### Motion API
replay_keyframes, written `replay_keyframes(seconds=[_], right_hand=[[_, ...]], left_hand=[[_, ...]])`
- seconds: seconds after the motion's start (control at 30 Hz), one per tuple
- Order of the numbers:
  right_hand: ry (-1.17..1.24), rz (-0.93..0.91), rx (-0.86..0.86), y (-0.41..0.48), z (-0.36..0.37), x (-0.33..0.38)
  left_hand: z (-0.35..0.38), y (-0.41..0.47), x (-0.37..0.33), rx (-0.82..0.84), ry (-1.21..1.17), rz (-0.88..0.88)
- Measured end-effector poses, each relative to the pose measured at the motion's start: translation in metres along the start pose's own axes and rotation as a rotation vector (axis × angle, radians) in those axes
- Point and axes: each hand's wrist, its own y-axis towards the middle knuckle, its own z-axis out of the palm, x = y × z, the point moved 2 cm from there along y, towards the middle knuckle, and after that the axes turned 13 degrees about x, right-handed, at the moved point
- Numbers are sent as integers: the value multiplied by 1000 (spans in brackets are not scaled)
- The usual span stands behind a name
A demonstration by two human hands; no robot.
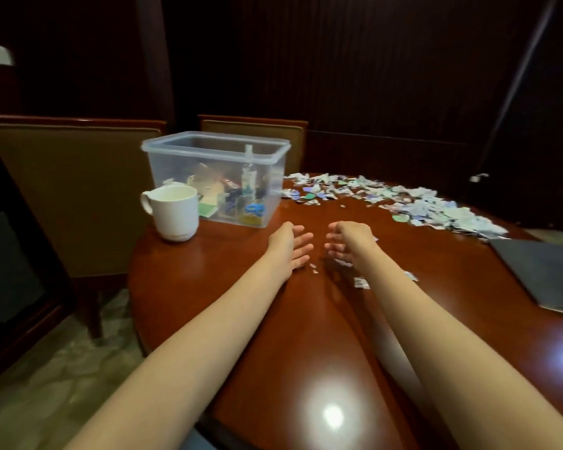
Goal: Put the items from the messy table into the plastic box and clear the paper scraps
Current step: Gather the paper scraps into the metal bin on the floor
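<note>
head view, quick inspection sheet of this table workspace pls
surface: glossy brown wooden table, light glare near the front
job's things: lidless clear plastic box with mixed small items inside; paper scraps heaped right of it, a few loose scraps by the hands
clutter: white mug left of the box; dark folder at the right edge
grips: left hand and right hand both open, holding nothing
cables: nothing seen
surroundings: two chairs behind the table, dark wall panels
</note>
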Motion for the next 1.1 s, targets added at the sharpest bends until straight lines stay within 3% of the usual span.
replay_keyframes(seconds=[0.4,0.57,0.73,0.9,1.0,1.1], right_hand=[[56,-139,-350,0,-142,-36],[106,-172,-431,4,-196,-34],[79,-199,-517,24,-237,-18],[-388,-202,-639,46,-258,9],[-764,-125,-630,70,-272,16],[-1087,60,-612,101,-287,13]], left_hand=[[119,46,44,206,217,-65],[145,73,55,342,597,-12],[150,105,44,381,940,240],[160,134,35,365,1570,497],[153,155,43,310,1917,306],[141,175,54,323,1900,71]])
